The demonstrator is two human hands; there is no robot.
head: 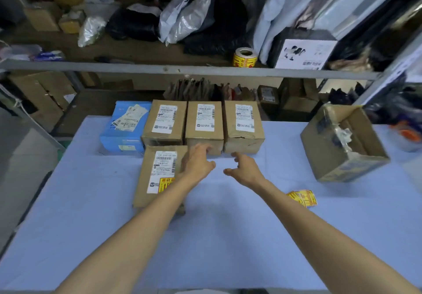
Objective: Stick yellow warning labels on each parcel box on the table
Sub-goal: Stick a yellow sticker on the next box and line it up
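counter (228, 236): blue-covered | parcel boxes: three unlabelled, rowed at frame centre; labelled box (159, 175) set nearer, probably to separate finished work | left hand (198, 163), right hand (244, 168): spread, empty, extended toward middle box (204, 122) | yellow labels (302, 197): loose, right of centre

brown boxes (204, 122), blue box (124, 134), yellow-red labels (302, 197), lavender table (228, 236)

Both bare arms stretch forward. The left hand (198, 164) is at the front of the middle box (204, 139), fingers loosely curled. The right hand (246, 170) hovers just before that box's right corner, fingers spread.
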